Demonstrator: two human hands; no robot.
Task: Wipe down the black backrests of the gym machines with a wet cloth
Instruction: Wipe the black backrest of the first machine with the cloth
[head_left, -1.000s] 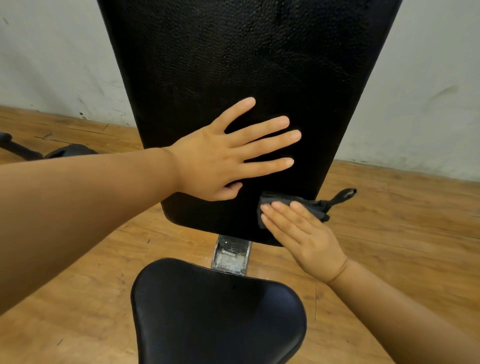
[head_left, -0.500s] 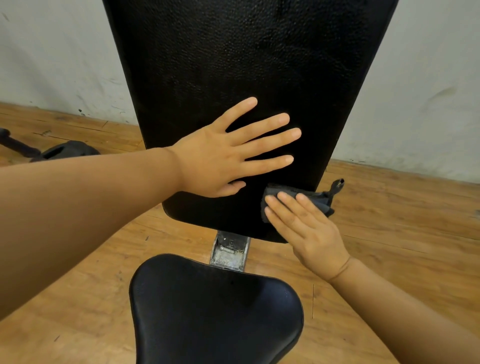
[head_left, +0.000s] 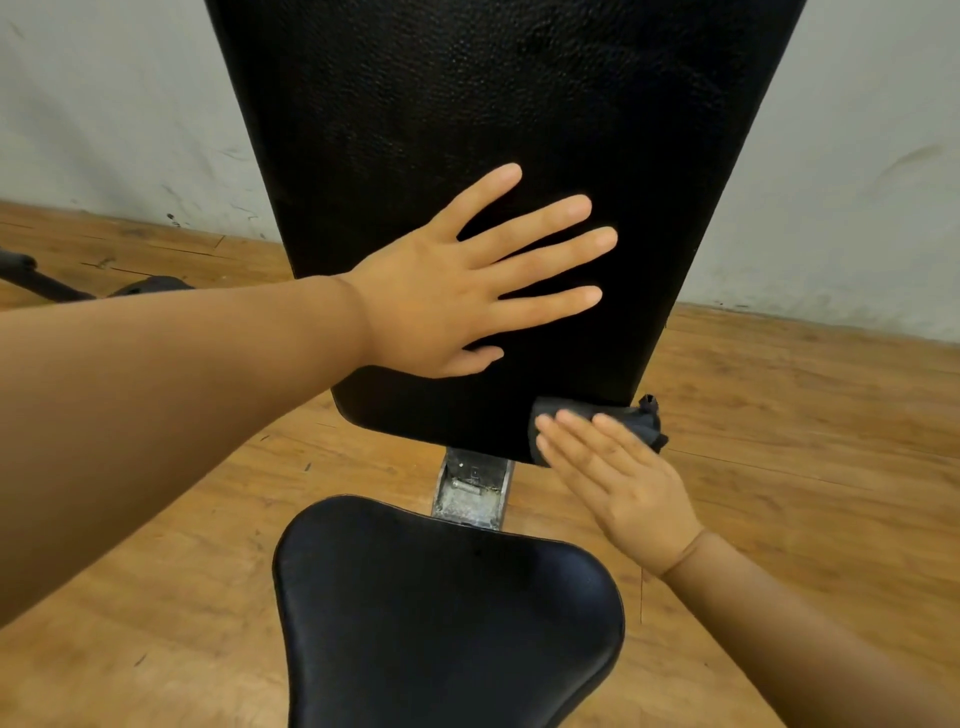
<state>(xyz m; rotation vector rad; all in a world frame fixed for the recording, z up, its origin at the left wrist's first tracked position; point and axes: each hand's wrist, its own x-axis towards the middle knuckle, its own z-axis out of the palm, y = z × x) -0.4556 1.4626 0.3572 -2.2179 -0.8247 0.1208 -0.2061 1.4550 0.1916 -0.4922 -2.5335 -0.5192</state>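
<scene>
Two hands on backrest (head_left: 467, 104); seat (head_left: 447, 613) below, floor (head_left: 805, 415) around.

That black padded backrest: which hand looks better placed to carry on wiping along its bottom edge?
Right. The right hand already presses the dark grey cloth against the textured black padded backrest at its lower right corner. The left hand lies flat higher up, with no cloth under it.

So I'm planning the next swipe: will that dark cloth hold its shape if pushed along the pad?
Probably not. The cloth looks floppy, bunched under the right hand with a loose tail dangling. It likely slides easily on the smooth backrest and crumples.
</scene>
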